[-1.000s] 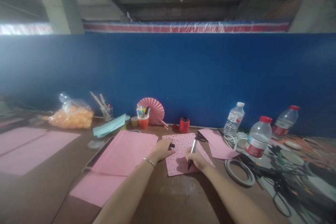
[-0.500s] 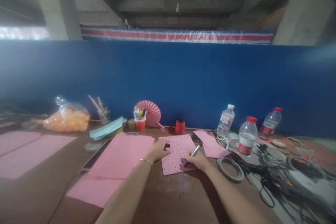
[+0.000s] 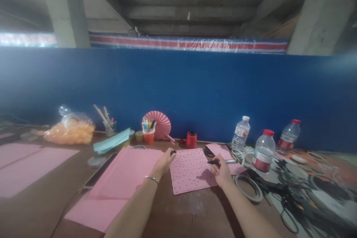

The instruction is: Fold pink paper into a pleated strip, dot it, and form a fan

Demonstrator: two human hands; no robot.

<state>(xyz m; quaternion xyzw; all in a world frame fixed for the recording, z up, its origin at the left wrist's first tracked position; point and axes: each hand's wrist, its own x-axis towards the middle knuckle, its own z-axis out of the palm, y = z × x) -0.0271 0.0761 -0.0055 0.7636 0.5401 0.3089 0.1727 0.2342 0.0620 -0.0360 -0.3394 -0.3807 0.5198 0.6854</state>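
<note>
A pink sheet of paper [image 3: 187,169] covered with small black dots lies flat on the table between my hands. My right hand [image 3: 222,174] grips a marker pen [image 3: 231,161] above the sheet's right edge. The pen lies nearly level, its dark tip to the left, and casts a shadow on the paper. At the sheet's left edge, my left hand [image 3: 164,163] is closed around a small black marker cap [image 3: 173,152]. Its wrist wears a silver bangle [image 3: 151,179].
Pink sheets [image 3: 122,178] lie to the left, beside a bag of orange items [image 3: 71,132]. A pen cup [image 3: 149,136], a pink paper fan [image 3: 160,124] and a red spool [image 3: 191,140] stand behind. Bottles [image 3: 263,152], a tape roll [image 3: 248,187] and tangled cables [image 3: 287,202] crowd the right.
My right hand has drawn the pen off the paper and turned it nearly level, tip left. My left hand has slid slightly left, to the sheet's edge. More black dots show.
</note>
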